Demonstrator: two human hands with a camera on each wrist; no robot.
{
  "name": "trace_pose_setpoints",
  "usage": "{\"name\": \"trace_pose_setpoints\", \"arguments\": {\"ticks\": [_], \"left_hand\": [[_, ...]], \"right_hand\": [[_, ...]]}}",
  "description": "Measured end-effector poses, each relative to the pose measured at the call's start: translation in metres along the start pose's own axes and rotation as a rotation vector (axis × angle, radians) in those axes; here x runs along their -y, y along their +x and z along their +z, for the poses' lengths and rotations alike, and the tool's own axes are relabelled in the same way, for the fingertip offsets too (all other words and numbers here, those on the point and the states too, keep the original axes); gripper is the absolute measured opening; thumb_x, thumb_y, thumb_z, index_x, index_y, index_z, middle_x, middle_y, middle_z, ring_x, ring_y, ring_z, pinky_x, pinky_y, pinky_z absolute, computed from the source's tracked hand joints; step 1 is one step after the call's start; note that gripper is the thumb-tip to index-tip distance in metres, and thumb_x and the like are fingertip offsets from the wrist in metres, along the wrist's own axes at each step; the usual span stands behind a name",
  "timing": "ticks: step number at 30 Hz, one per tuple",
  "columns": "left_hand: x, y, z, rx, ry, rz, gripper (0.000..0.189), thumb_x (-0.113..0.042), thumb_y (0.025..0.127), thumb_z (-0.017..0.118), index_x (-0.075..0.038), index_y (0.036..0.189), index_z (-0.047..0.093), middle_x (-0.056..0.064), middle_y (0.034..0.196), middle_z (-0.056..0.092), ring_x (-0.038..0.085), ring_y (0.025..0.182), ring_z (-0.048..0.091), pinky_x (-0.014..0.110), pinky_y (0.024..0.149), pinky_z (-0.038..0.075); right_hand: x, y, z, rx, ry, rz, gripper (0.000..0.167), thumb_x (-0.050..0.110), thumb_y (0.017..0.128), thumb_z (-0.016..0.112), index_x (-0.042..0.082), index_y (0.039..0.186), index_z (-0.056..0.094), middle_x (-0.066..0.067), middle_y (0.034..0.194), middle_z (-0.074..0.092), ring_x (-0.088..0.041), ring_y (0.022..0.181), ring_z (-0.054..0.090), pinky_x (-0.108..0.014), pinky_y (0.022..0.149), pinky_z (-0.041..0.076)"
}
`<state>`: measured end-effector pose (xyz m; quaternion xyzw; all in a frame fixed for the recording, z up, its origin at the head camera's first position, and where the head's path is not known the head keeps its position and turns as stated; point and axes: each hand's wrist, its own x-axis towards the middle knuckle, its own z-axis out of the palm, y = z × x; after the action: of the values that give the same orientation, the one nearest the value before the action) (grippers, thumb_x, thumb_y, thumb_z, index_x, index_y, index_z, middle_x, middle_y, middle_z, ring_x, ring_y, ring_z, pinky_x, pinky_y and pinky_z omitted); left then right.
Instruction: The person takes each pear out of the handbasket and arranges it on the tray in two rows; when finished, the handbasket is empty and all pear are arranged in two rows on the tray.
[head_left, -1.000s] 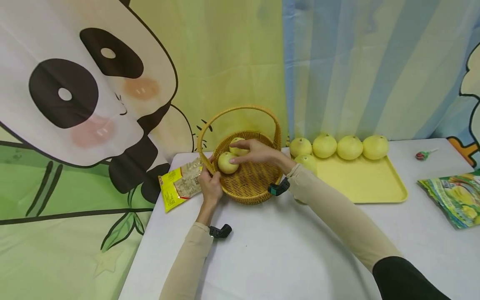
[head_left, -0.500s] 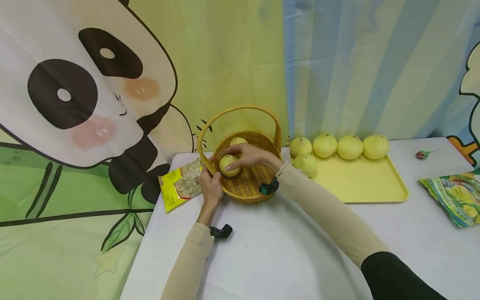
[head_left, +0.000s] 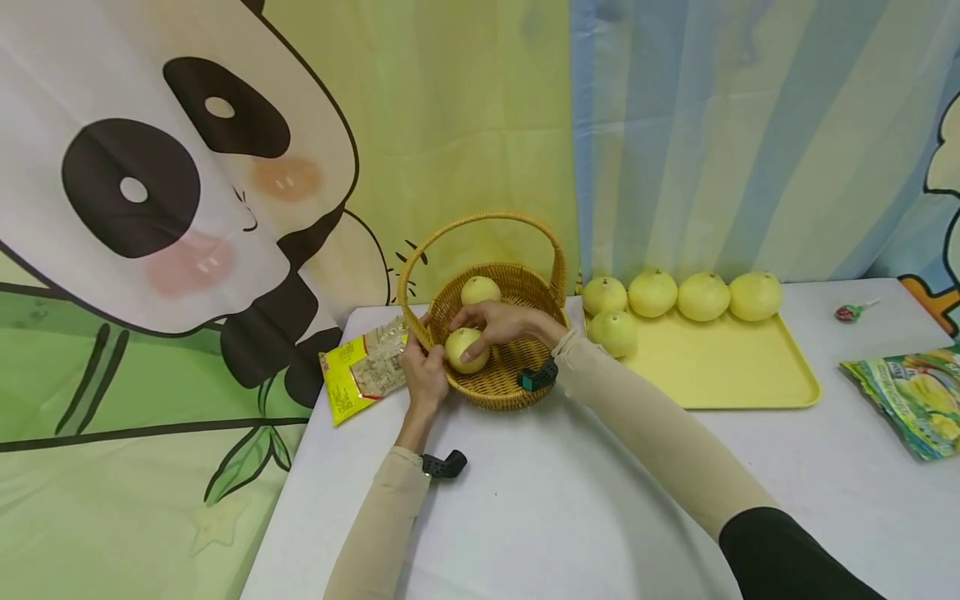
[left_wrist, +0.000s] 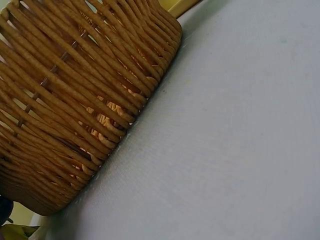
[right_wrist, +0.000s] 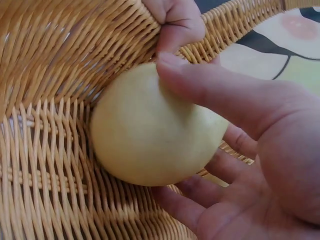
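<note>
My left hand point(head_left: 424, 375) grips the left rim of a woven wicker basket point(head_left: 504, 396), near the foot of its tall arched handle. Inside, my right hand point(head_left: 504, 325) curls thumb and fingers round a smooth, pale yellow round fruit point(right_wrist: 145, 130) like a small melon, close to the basket's front left wall. Another such fruit point(head_left: 480, 290) lies behind it in the basket. The left wrist view shows only the woven outside point(left_wrist: 85, 95) of the basket on the white table; my left hand is out of that view.
A yellow snack packet point(head_left: 363, 367) lies left of the basket. To the right, a yellow tray point(head_left: 727, 367) bears several similar fruits along its back and left edges. Farther right are a wrapped lollipop point(head_left: 849, 312) and a green packet point(head_left: 911, 396).
My right hand has closed round the nearer fruit and shifted it toward the basket's front, away from the fruit behind. My left hand keeps its hold on the rim.
</note>
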<state>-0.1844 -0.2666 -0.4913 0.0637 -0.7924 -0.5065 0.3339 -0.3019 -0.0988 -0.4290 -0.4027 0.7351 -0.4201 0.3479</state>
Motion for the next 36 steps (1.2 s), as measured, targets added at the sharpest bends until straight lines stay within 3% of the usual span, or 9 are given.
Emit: {"name": "trace_pose_setpoints", "arguments": {"ticks": [7,14,18,22,25,27,30,33,36], "left_hand": [[0.000,-0.001,0.002,0.010,0.006,-0.009,0.061,0.000,0.083,0.051,0.002,0.143,0.061,0.029,0.125,0.071,0.032,0.100,0.066,0.025,0.083,0.051],[0.001,-0.002,0.001,0.001,0.003,-0.012,0.061,0.002,0.083,0.051,0.001,0.143,0.061,0.028,0.133,0.069,0.035,0.103,0.067,0.020,0.081,0.050],[0.001,-0.003,0.001,0.001,-0.012,-0.003,0.061,0.002,0.083,0.052,0.001,0.143,0.062,0.029,0.133,0.069,0.038,0.102,0.067,0.016,0.079,0.048],[0.002,-0.003,0.000,-0.004,-0.043,-0.007,0.061,0.005,0.083,0.053,0.000,0.143,0.062,0.030,0.136,0.067,0.042,0.107,0.066,0.014,0.083,0.046],[0.002,-0.002,-0.002,-0.003,-0.059,-0.018,0.062,0.007,0.084,0.052,0.003,0.146,0.059,0.032,0.140,0.064,0.047,0.112,0.065,0.013,0.083,0.045],[0.001,-0.001,-0.001,-0.005,-0.059,-0.025,0.062,0.009,0.084,0.051,0.004,0.146,0.058,0.034,0.141,0.062,0.049,0.111,0.063,0.012,0.081,0.044],[-0.001,-0.001,0.000,-0.005,-0.059,-0.037,0.062,0.010,0.084,0.051,0.006,0.146,0.057,0.036,0.140,0.062,0.050,0.108,0.062,0.013,0.077,0.043],[-0.002,-0.002,0.001,-0.009,-0.057,-0.034,0.062,0.009,0.084,0.052,0.005,0.146,0.058,0.035,0.139,0.063,0.048,0.107,0.062,0.013,0.076,0.041],[-0.001,-0.003,0.002,-0.004,-0.065,-0.027,0.062,0.009,0.084,0.052,0.005,0.146,0.058,0.034,0.140,0.063,0.049,0.107,0.061,0.014,0.077,0.041]], "right_hand": [[-0.003,-0.012,-0.003,-0.020,0.126,-0.079,0.059,0.009,0.080,0.091,0.003,0.134,0.070,-0.006,0.135,0.071,-0.023,0.121,0.063,-0.036,0.104,0.051],[0.006,-0.032,-0.012,-0.164,0.051,-0.172,0.049,0.024,0.080,0.094,0.014,0.126,0.080,0.003,0.119,0.080,-0.018,0.110,0.067,-0.032,0.098,0.052],[0.010,-0.051,-0.018,-0.225,0.084,-0.194,0.043,0.025,0.083,0.092,0.019,0.124,0.081,0.003,0.117,0.081,-0.015,0.107,0.070,-0.031,0.095,0.055],[0.015,-0.073,-0.023,-0.283,0.078,-0.211,0.047,0.024,0.083,0.091,0.013,0.127,0.079,0.002,0.119,0.080,-0.012,0.081,0.056,-0.027,0.086,0.050],[0.018,-0.092,-0.027,-0.317,0.064,-0.227,0.048,0.023,0.082,0.092,0.012,0.127,0.079,0.000,0.119,0.080,-0.013,0.076,0.049,-0.027,0.081,0.047],[0.019,-0.105,-0.030,-0.339,0.052,-0.233,0.048,0.024,0.081,0.093,0.016,0.126,0.080,-0.003,0.102,0.082,-0.012,0.066,0.045,-0.026,0.070,0.045],[0.018,-0.128,-0.038,-0.377,0.047,-0.237,0.045,0.023,0.080,0.094,0.021,0.123,0.082,-0.002,0.105,0.082,-0.010,0.063,0.046,-0.025,0.059,0.041],[0.014,-0.150,-0.048,-0.426,0.032,-0.226,0.046,0.021,0.080,0.093,0.019,0.125,0.081,-0.003,0.115,0.081,-0.003,0.065,0.049,-0.023,0.059,0.041],[0.007,-0.172,-0.059,-0.481,0.036,-0.213,0.048,0.017,0.080,0.093,0.015,0.126,0.080,-0.006,0.131,0.076,0.003,0.082,0.059,-0.024,0.061,0.045]]}}
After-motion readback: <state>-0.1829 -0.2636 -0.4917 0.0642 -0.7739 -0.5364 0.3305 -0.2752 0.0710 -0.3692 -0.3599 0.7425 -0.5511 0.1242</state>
